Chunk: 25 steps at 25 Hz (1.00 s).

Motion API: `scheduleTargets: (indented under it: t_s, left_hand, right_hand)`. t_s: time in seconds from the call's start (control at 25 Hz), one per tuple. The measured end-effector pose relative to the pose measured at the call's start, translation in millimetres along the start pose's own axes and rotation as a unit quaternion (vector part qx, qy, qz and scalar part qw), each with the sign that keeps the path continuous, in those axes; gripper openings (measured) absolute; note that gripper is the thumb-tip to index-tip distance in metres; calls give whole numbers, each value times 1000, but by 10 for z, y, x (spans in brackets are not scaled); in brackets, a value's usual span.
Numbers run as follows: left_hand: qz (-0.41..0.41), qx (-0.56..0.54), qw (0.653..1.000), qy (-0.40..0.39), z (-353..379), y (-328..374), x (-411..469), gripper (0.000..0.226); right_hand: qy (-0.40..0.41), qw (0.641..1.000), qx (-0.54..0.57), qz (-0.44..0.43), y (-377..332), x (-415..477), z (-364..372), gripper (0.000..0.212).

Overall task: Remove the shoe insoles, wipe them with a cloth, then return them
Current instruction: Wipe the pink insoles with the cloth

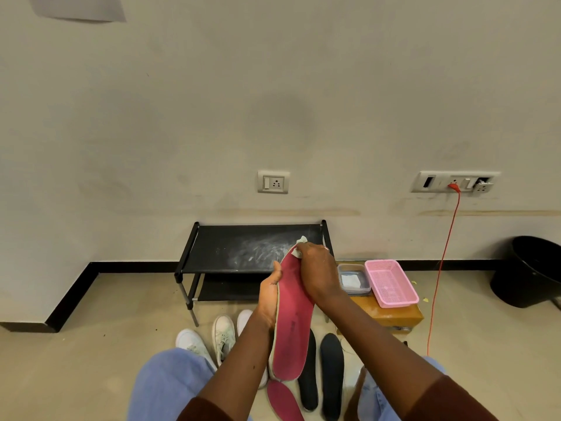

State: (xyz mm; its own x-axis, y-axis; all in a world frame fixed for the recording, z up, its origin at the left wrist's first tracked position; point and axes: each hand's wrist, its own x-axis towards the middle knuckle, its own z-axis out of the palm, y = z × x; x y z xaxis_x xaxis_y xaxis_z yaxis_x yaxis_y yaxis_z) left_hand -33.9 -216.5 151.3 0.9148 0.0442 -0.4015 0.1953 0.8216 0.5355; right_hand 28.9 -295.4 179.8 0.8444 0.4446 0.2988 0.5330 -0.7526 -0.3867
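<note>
Clear tub (pixel 355 290) w/ white pad (pixel 350 281) (cloth?) beside pink basket (pixel 390 284).

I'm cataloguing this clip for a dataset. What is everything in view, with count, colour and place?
held insole: 1, red, upright between the hands
red floor insole: 1, red, floor, bottom centre
black insoles: 2, black, floor, side by side
cloth: 1, white, at the held insole's top
shoes: at least 3, white, floor, left of the insoles
shoe rack: 1, black, against the wall
basket: 1, pink, on the box
box: 1, brown, right of the rack
container: 1, clear, beside the basket
bin: 1, black, far right
cable: 1, orange, right socket to floor
sockets: 2, white, wall
left hand: grips the held insole's edge
right hand: holds the cloth against the insole
</note>
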Motion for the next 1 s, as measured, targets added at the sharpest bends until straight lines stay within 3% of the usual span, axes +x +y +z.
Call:
scheduleTargets:
  t_s: [0.12, 0.24, 0.32, 0.44, 0.64, 0.88, 1.0]
  left_hand:
    - [16, -5, 1000, 16, 30, 12, -22, 57]
    - [14, -11, 1000, 19, 33, 59, -3, 71]
    - [0, 1, 1000, 13, 41, 99, -9, 77]
    - [-15, 37, 999, 11, 30, 113, -12, 74]
    - [8, -6, 1000, -5, 50, 121, -38, 72]
    - [14, 38, 999, -15, 144, 26, -131, 51]
    - [19, 64, 998, 18, 107, 38, -94, 49]
  right_hand:
    - [-23, 997, 74, 1, -82, -115, -83, 36]
    - [-44, 990, 110, -70, -147, -295, -94, 31]
    - [-47, 987, 137, -73, -149, -415, -101, 31]
    - [-29, 980, 167, -105, -170, -541, -143, 27]
    - [-27, 972, 103, -210, -52, -429, -12, 18]
    - [-30, 995, -63, -69, 150, 26, 42, 29]
    - [-17, 998, -24, -47, 35, 37, -4, 29]
